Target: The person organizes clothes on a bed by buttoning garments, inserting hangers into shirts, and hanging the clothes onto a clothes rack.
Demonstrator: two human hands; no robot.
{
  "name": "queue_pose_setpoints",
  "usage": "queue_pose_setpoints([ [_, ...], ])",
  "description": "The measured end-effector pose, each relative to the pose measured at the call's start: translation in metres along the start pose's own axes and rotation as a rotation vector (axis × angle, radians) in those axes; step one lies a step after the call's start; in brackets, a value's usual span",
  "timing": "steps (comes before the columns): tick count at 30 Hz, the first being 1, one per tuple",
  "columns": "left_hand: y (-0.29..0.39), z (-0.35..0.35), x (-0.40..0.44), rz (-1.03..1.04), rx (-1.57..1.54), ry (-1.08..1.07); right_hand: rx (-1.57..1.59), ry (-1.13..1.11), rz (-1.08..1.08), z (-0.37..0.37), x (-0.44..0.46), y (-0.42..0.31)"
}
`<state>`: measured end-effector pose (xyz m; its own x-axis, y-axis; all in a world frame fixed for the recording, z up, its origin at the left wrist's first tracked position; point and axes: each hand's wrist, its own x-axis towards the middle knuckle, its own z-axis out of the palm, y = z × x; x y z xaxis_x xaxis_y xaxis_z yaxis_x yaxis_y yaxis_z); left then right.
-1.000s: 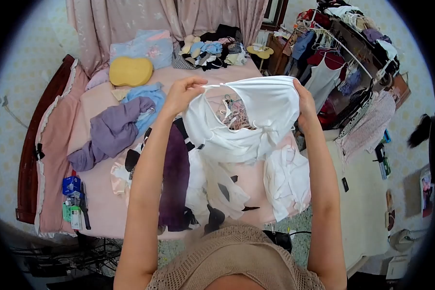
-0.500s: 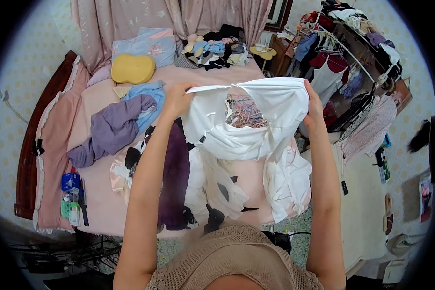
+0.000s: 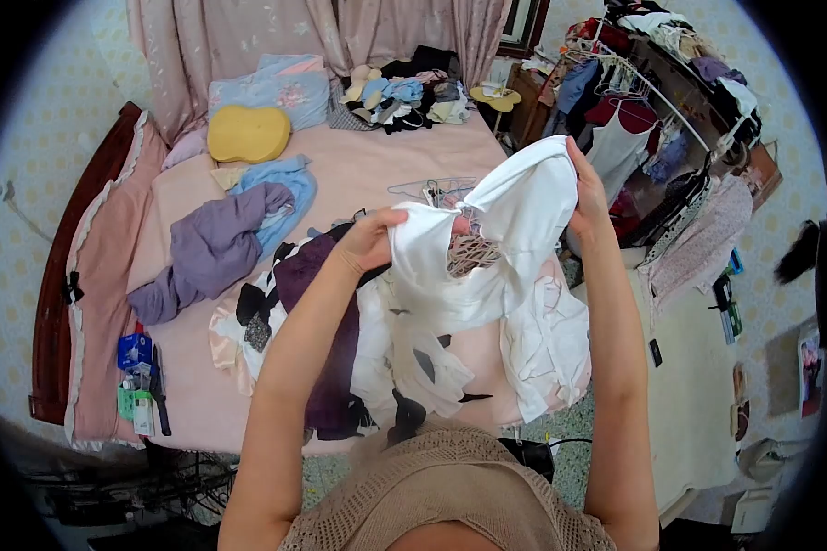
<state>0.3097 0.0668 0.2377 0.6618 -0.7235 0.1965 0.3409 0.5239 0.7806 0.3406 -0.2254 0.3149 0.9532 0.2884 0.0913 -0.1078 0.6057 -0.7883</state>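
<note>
A white garment (image 3: 524,207) hangs stretched between my two hands above the bed. My left hand (image 3: 374,237) is closed on its left edge, thumb on top. At the upper right corner, my right hand (image 3: 588,186) grips the other end, held higher than the left. Through an opening in the cloth I see a heap of hangers (image 3: 473,255) on the bed. Below lie a sheer white garment (image 3: 423,363), a dark purple garment (image 3: 333,367) and a white crumpled garment (image 3: 547,344); the held cloth hides part of them.
The pink bed (image 3: 216,395) carries a purple blanket (image 3: 225,230), a yellow cushion (image 3: 248,133) and a clothes pile (image 3: 409,92) at the back. A loaded clothes rack (image 3: 657,96) stands at the right, near a pale table (image 3: 689,395). Small boxes (image 3: 138,376) sit at the bed's left edge.
My left hand has moved right and down, closer to my right hand, which has shifted slightly up and left. The white garment now sags and tilts, showing more of the hangers behind it.
</note>
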Motion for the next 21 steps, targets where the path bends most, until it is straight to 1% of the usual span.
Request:
queue_pose_setpoints([
  [1, -0.002, 0.007, 0.000, -0.031, -0.023, -0.114, 0.010, 0.001, 0.001, -0.001, 0.001, 0.001],
  [3, -0.007, 0.012, -0.004, -0.132, 0.088, -0.152, 0.020, 0.003, 0.002, -0.001, 0.001, 0.001],
  [4, -0.011, 0.011, -0.001, -0.127, 0.155, -0.251, 0.009, 0.026, -0.013, 0.000, 0.000, 0.000],
  [5, -0.016, 0.012, -0.001, -0.151, 0.124, -0.294, -0.001, 0.048, -0.028, 0.000, -0.001, -0.001],
  [6, -0.018, 0.012, -0.006, -0.236, 0.180, -0.179, -0.001, 0.048, -0.029, -0.003, 0.000, -0.001],
  [7, -0.018, 0.011, -0.012, -0.321, 0.237, -0.064, 0.060, 0.011, -0.077, -0.008, 0.002, -0.002],
  [8, -0.025, -0.005, -0.015, -0.340, 0.267, -0.028, 0.121, -0.026, -0.124, -0.012, 0.002, -0.003],
  [9, -0.029, -0.009, -0.017, -0.341, 0.269, -0.028, 0.122, -0.026, -0.125, -0.014, 0.001, -0.005],
  [11, -0.037, -0.017, -0.021, -0.365, 0.051, 0.255, 0.208, -0.042, -0.203, -0.018, 0.000, -0.008],
  [12, -0.043, -0.042, -0.021, -0.365, 0.053, 0.254, 0.208, -0.043, -0.205, -0.020, 0.000, -0.009],
  [13, -0.050, -0.078, -0.021, -0.551, 0.184, 0.209, 0.194, -0.065, -0.184, -0.022, -0.001, -0.009],
  [14, -0.053, -0.097, -0.021, -0.736, 0.316, 0.161, 0.180, -0.087, -0.162, -0.023, -0.002, -0.009],
  [15, -0.047, -0.083, -0.021, -0.736, 0.317, 0.161, 0.165, -0.110, -0.140, -0.024, -0.004, -0.008],
  [16, -0.035, -0.056, -0.022, -0.865, 0.694, 0.104, 0.161, -0.031, -0.124, -0.017, -0.006, -0.008],
  [17, -0.031, -0.039, -0.021, -0.979, 1.072, 0.043, 0.161, -0.031, -0.120, -0.018, -0.006, -0.007],
  [18, -0.037, -0.036, -0.015, -1.101, 1.223, 0.036, 0.147, -0.058, -0.099, -0.020, -0.006, -0.005],
  [19, -0.043, -0.044, -0.017, -1.102, 1.222, 0.039, 0.135, -0.086, -0.082, -0.021, -0.005, -0.004],
  [20, -0.054, -0.058, -0.019, -0.909, 1.653, 0.133, 0.137, -0.087, -0.081, -0.023, -0.006, -0.002],
  [21, -0.056, -0.054, -0.021, -0.664, 2.062, 0.229, 0.050, -0.072, -0.058, -0.023, -0.007, -0.001],
])
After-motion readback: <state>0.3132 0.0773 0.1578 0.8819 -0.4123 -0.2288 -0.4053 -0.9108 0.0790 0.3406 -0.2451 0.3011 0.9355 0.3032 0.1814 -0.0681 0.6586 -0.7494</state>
